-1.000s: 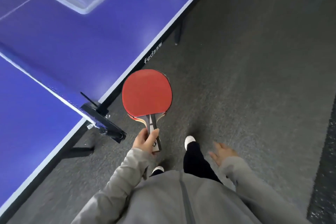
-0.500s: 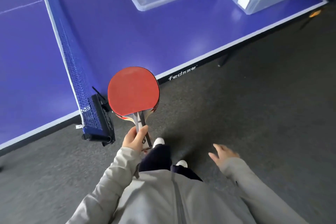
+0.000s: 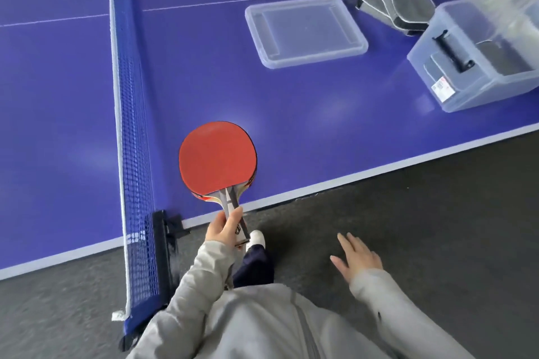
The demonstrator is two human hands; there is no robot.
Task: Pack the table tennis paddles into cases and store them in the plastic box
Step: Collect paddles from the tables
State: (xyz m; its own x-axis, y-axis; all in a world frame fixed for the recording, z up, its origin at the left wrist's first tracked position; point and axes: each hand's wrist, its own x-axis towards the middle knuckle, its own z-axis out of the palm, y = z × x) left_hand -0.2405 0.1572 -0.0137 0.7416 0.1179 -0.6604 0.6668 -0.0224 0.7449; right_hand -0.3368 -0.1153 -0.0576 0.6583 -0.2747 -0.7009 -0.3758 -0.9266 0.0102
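Observation:
My left hand (image 3: pixel 224 227) grips the handle of a red-faced paddle (image 3: pixel 217 157); a second paddle seems stacked beneath it, its edge showing under the red face. The blade hangs over the near edge of the blue table (image 3: pixel 291 114). My right hand (image 3: pixel 357 259) hovers over the floor with fingers spread, holding nothing. A clear plastic box (image 3: pixel 478 58) stands at the table's right, a grey case inside it. Grey paddle cases (image 3: pixel 399 3) lie behind it.
The box's clear lid (image 3: pixel 304 30) lies flat mid-table. The blue net (image 3: pixel 131 114) with its clamp post (image 3: pixel 162 230) runs along my left. Dark grey floor (image 3: pixel 437 213) stretches to the right. My shoe shows below the paddle handle.
The view has swung toward the table, bringing the box and cases into sight. The paddle now hangs over the table edge instead of the floor. My right hand stays open.

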